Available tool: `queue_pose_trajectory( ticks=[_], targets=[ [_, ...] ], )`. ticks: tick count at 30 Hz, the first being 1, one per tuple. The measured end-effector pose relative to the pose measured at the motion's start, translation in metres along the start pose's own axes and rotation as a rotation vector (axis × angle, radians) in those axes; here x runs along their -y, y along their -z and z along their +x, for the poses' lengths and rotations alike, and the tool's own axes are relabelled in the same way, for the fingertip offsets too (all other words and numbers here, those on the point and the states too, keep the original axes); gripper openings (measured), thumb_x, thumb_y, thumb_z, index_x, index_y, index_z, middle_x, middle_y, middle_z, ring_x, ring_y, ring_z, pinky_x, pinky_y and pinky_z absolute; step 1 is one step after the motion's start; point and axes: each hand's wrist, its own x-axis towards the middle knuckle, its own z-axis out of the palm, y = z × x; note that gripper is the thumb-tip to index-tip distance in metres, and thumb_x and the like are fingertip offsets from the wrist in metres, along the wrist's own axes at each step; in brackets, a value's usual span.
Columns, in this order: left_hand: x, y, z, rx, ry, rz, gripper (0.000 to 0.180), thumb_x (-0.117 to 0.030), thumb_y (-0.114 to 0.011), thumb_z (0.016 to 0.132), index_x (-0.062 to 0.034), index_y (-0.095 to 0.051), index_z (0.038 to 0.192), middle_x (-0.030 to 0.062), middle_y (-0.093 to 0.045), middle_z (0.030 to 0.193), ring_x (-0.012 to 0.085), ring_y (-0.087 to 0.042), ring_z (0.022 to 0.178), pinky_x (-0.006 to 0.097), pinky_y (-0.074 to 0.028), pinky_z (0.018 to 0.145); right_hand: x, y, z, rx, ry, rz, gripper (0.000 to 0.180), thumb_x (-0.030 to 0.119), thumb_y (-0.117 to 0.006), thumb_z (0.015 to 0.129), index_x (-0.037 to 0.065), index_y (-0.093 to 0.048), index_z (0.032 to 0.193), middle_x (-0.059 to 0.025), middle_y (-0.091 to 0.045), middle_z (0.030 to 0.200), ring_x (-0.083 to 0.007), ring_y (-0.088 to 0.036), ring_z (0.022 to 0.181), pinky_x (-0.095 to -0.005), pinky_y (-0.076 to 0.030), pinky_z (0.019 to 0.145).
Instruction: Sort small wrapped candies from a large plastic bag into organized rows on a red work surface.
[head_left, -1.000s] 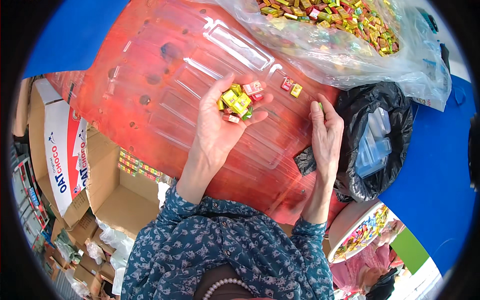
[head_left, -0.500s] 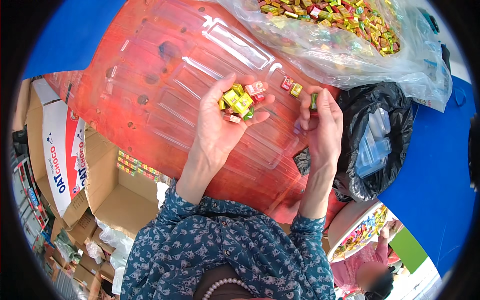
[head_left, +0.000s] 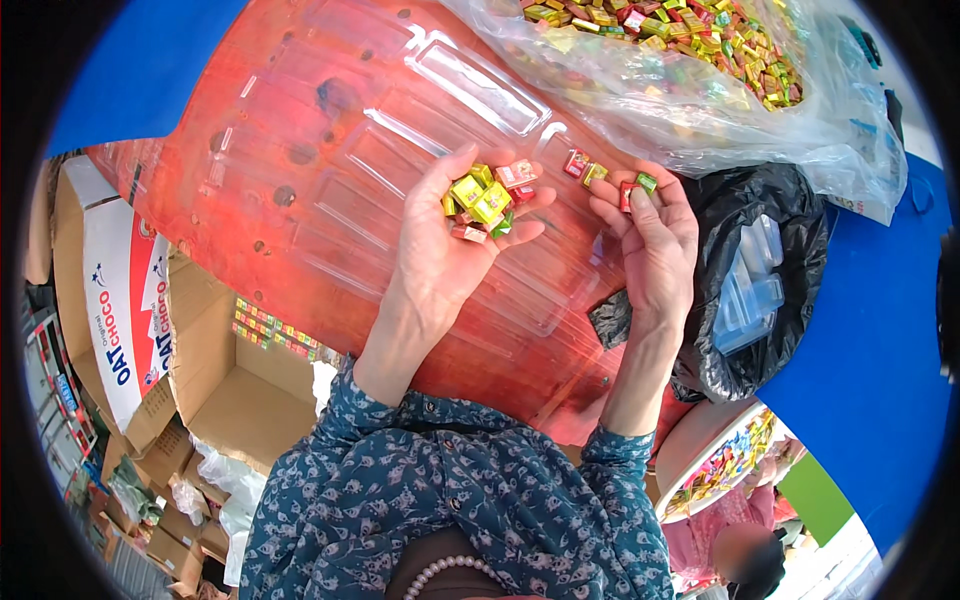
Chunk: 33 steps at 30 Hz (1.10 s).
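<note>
Cupped palm up, my left hand (head_left: 432, 240) holds a small heap of wrapped candies (head_left: 490, 203) in yellow, red, pink and green. My right hand (head_left: 657, 245) pinches a red wrapped candy (head_left: 627, 196) and a green wrapped candy (head_left: 646, 183) between thumb and fingers. Just beyond its fingertips, a red candy (head_left: 576, 163) and a yellow candy (head_left: 595, 173) lie side by side on a clear plastic tray (head_left: 475, 90) with long compartments. The tray rests on a red, stained table (head_left: 270, 150) below both hands.
A clear plastic bag (head_left: 640, 100) full of wrapped candies lies at the far right. Nearer, a black bag (head_left: 700, 345) holds clear plastic pieces. A round tub of candies (head_left: 662, 470) stands near a person in pink (head_left: 725, 520). Open cardboard boxes (head_left: 245, 405) are at the left.
My right hand has turned and moved slightly right, bringing a red candy into view beside the green one. My left hand has barely moved.
</note>
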Motion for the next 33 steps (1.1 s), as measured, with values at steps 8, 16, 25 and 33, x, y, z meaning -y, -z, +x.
queue_pose_trajectory(
  ticks=[8,16,25,33],
  targets=[
    [0.0,0.0,0.0,-0.002,-0.025,0.019,0.033,-0.03,-0.052,0.092,0.0,-0.063,0.101,0.0187,-0.066,0.1,0.0358,-0.066,0.093,0.044,-0.058,0.07,-0.008,0.006,0.007,-0.096,0.268,-0.41,0.017,-0.005,-0.064,0.083,-0.002,-0.063,0.101,-0.0058,-0.067,0.09,-0.0086,-0.061,0.082,-0.02,-0.048,0.077],
    [0.001,0.003,0.003,0.028,0.0,-0.009,0.034,-0.03,-0.049,0.094,0.0006,-0.062,0.104,0.0235,-0.061,0.114,0.0396,-0.061,0.103,0.046,-0.059,0.07,-0.008,0.01,0.011,-0.123,0.31,-0.439,0.012,-0.003,-0.068,0.081,-0.001,-0.067,0.093,-0.005,-0.068,0.089,-0.007,-0.06,0.078,-0.0194,-0.048,0.074],
    [0.0,0.008,0.005,0.057,-0.015,-0.015,0.035,-0.03,-0.05,0.094,0.0014,-0.062,0.104,0.0239,-0.06,0.114,0.04,-0.061,0.103,0.046,-0.06,0.07,-0.019,0.014,0.014,-0.179,0.499,-0.798,0.012,-0.003,-0.068,0.08,-0.002,-0.066,0.092,-0.0022,-0.063,0.083,-0.0093,-0.057,0.078,-0.022,-0.045,0.074],
    [0.001,0.001,0.002,0.015,-0.044,0.044,0.032,-0.029,-0.052,0.092,-0.0006,-0.063,0.099,0.0165,-0.066,0.099,0.0337,-0.066,0.093,0.043,-0.058,0.07,-0.01,0.01,0.012,-0.108,0.193,-0.462,0.014,0.006,-0.065,0.086,0.0,-0.068,0.099,0.0004,-0.062,0.079,-0.0065,-0.053,0.074,-0.021,-0.042,0.069]
  ],
)
